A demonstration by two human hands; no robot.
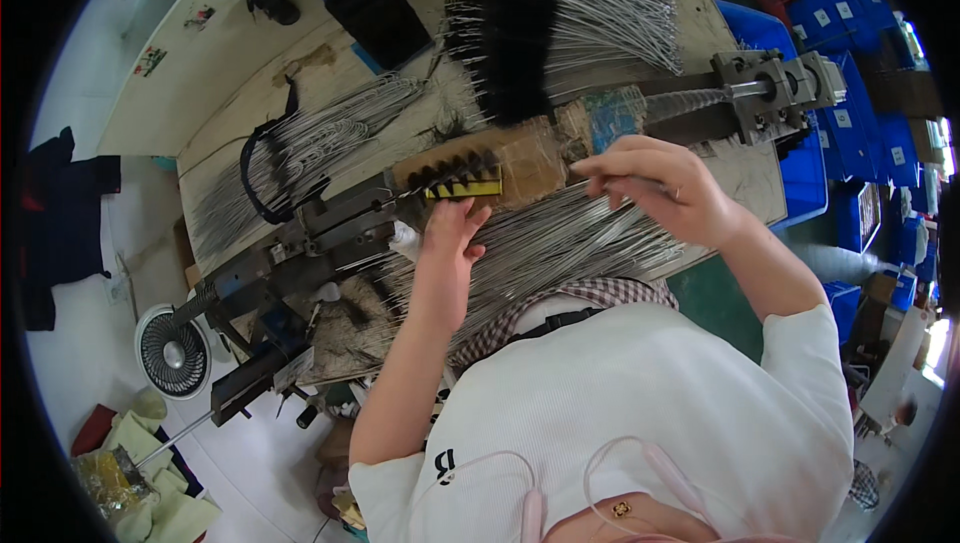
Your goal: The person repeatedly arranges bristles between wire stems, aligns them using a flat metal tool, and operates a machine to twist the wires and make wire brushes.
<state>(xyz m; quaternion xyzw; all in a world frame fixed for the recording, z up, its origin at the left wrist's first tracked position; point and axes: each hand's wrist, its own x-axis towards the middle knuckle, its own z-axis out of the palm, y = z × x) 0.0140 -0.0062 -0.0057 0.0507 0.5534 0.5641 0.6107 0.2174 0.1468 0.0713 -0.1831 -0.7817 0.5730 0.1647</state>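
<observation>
While straight edges bend near the rim of this head view, the middle reads clearly enough.

Left hand: the left hand (450, 233) lies palm down with fingers spread loosely, its fingertips touching the yellow strip (463, 189) below a row of small black bristle tufts (452, 169); it grips nothing that shows.

Right hand: the right hand (665, 188) has thumb and forefinger pinched together just right of the brown block (520, 163); whatever thin thing sits in the pinch is too fine to make out, perhaps a single wire.

Block: the brown block carries the tufts and rests along the grey metal machine (330, 233), near the middle of the worktop (230, 63).

Wires: a spread of thin grey wires (570, 243) lies under both hands, its near edge hidden by the person's white shirt; a second looped bundle (300, 158) lies to the left, held by a black strap.

Brushes: finished black brushes (505, 28) with long wire stems fan out at the top, cut off by the picture's edge.

Clamp: a grey metal clamp head (775, 83) holds a twisted rod on the right.

Surroundings: blue bins (850, 123) stack at the right, blurred; a small fan (172, 351) stands on the floor at lower left.
</observation>
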